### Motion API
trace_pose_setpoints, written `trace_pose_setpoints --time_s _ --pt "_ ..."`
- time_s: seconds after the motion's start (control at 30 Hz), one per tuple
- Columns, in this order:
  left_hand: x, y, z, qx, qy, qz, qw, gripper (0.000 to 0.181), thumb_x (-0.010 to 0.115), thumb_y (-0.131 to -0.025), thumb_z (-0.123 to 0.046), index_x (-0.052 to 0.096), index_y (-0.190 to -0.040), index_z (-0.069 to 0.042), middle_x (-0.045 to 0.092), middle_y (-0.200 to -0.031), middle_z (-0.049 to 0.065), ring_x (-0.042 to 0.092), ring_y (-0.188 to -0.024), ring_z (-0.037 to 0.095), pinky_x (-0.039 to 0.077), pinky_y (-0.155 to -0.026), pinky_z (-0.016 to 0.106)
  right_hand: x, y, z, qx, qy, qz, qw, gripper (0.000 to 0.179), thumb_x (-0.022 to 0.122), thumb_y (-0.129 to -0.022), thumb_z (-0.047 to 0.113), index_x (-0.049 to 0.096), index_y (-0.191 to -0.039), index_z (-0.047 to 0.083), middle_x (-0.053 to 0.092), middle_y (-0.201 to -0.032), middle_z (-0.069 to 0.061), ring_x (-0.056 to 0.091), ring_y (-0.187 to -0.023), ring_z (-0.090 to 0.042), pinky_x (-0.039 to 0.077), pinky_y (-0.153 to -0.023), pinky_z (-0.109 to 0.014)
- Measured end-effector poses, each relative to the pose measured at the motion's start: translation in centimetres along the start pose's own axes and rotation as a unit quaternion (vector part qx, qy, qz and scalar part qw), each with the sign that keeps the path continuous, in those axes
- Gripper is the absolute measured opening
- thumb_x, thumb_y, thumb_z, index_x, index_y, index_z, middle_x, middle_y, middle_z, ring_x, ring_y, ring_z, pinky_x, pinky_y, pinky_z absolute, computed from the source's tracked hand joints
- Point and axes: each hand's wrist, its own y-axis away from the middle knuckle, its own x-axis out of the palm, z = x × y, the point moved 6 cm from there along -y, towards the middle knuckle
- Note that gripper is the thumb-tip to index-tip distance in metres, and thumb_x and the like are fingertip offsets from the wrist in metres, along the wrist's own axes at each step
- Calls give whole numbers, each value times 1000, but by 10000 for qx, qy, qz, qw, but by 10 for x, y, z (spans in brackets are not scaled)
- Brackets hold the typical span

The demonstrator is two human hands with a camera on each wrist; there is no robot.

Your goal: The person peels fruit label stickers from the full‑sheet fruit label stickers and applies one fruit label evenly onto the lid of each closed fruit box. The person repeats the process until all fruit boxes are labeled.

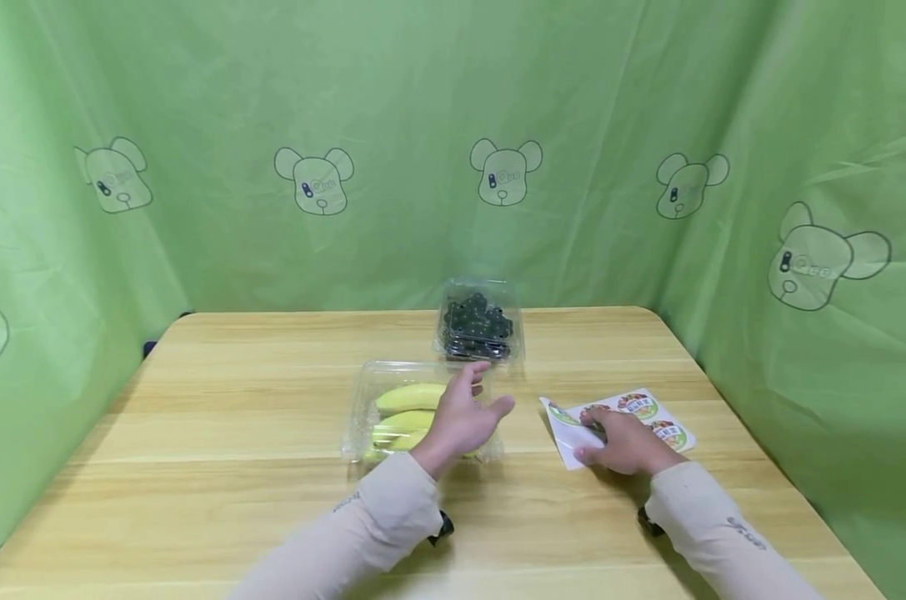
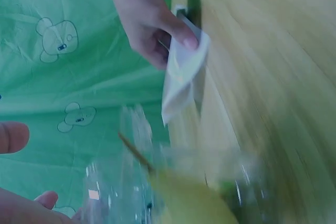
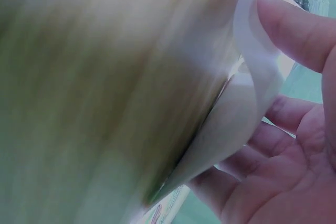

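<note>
My right hand [image 1: 623,442] pinches a white sheet of round fruit stickers [image 1: 638,405] between thumb and fingers. Its left part is bent up off the table, as the right wrist view shows with the curled sheet [image 3: 231,114] under the thumb. Over the right side of a clear plastic box [image 1: 358,392] is my left hand [image 1: 463,417], fingers loosely spread and holding nothing; whether it touches the box is unclear. Inside lie long yellow fruits [image 1: 410,398] like bananas, though in the left wrist view one yellow fruit [image 2: 189,198] shows a thin brown stem.
Behind the yellow fruit stands another clear box [image 1: 518,333] with dark grapes [image 1: 477,321]. The wooden table [image 1: 235,417] is enclosed at the back and sides by a green cloth [image 1: 407,83] printed with bear heads.
</note>
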Motion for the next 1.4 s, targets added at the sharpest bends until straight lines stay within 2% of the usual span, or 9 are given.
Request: trace_pose_setpoints --time_s 0.2,0.33,0.4,0.57,0.73,0.9,1.1,1.27,1.4 --pt "25 4 -5 -380 578 137 9975 56 74 -86 -20 49 -137 -14 50 -136 10 49 -124 29 46 -100 45 0 0 0 -17 -12 15 10000 65 76 -82 35 55 -128 -7 54 -128 -31 47 -118 -52 38 -97 -64" --pt "43 9 -6 -572 947 279 9935 53 74 -85 -17 52 -132 -11 53 -131 10 52 -121 29 47 -98 44 1 2 -2 -30 -75 25 10000 65 77 -82 34 55 -127 -6 55 -127 -31 49 -116 -52 40 -95 -64" --pt "55 11 -5 -790 1364 420 9866 50 74 -85 -14 52 -129 -8 57 -123 10 56 -114 28 48 -96 44 1 3 -4 -29 -92 22 10000 64 76 -82 34 56 -127 -6 55 -126 -31 50 -115 -51 41 -94 -64" --pt "85 12 -2 -1371 2261 694 9619 44 70 -86 -7 50 -124 1 56 -115 10 59 -104 35 46 -96 46 -2 4 -4 -104 -102 -32 9999 63 76 -82 33 56 -125 -8 55 -124 -33 49 -114 -54 40 -94 -66" --pt "102 12 6 -1638 2322 589 9570 46 69 -83 -4 51 -126 -1 54 -121 15 55 -107 37 40 -100 51 -3 4 -3 -238 -95 -102 9996 60 76 -82 31 57 -123 -8 57 -121 -31 50 -114 -53 38 -96 -65" --pt "107 10 15 -1808 2175 303 9587 52 71 -81 -4 50 -128 -3 51 -130 20 51 -115 38 35 -103 58 -2 4 -2 -216 -129 -16 9997 61 76 -82 32 57 -124 -8 57 -123 -32 49 -114 -54 38 -95 -66" --pt "110 3 22 -1900 1900 -143 9631 67 75 -78 -10 44 -136 2 46 -137 24 45 -123 43 33 -104 60 -8 -2 -1 -182 -250 -57 9995 62 76 -83 33 56 -124 -9 57 -123 -32 50 -114 -53 39 -95 -65" --pt "117 4 32 -2190 1974 -133 9555 78 76 -73 -7 39 -140 6 40 -142 25 39 -128 44 27 -104 67 -6 -4 0 -205 -367 -82 9991 61 75 -84 36 58 -123 -9 60 -119 -29 55 -110 -47 44 -93 -60" --pt "118 3 39 -2243 2096 -283 9513 75 73 -74 -4 39 -140 7 39 -142 27 39 -127 46 27 -103 68 -5 -3 4 -337 -437 -43 9985 58 76 -84 32 59 -120 -11 63 -113 -27 59 -104 -43 47 -89 -57"
